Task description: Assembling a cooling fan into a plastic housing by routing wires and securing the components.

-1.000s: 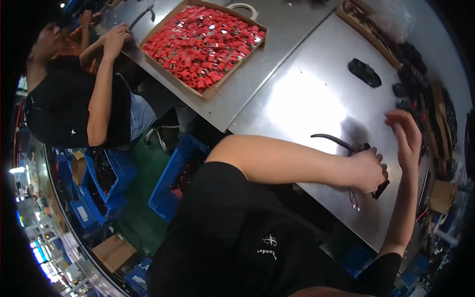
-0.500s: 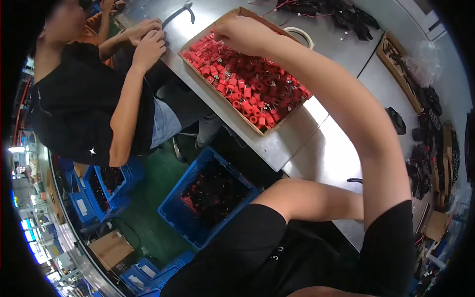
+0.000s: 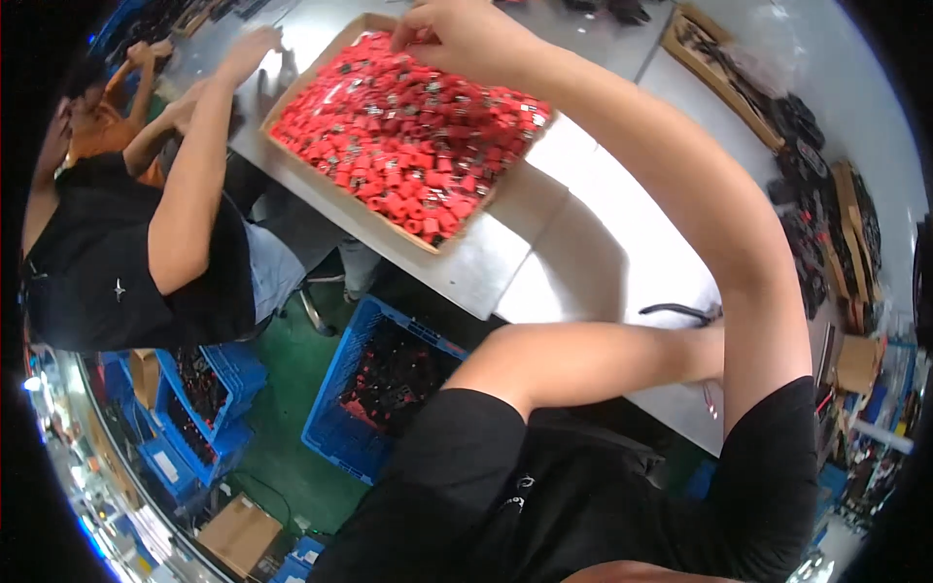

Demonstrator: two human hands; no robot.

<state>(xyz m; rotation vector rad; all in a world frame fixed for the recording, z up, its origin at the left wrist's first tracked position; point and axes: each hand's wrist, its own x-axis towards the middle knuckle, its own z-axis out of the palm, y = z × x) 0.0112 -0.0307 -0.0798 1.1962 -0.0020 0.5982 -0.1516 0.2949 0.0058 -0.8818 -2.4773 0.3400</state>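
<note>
The right hand (image 3: pixel 466 34) reaches far and to the left across the counter (image 3: pixel 593 243), its fingers curled down on the red parts (image 3: pixel 408 136) in the shallow cardboard tray (image 3: pixel 292 92). The left hand is hidden behind the right arm, so I cannot tell its state.

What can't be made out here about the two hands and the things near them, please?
Head view:
1. Left hand: hidden behind the right arm; whatever it holds is unseen.
2. Right hand: fingertips down among the red parts in the cardboard tray; a grip cannot be told.
3. Dark pieces in the blue crate: too small to identify.
</note>
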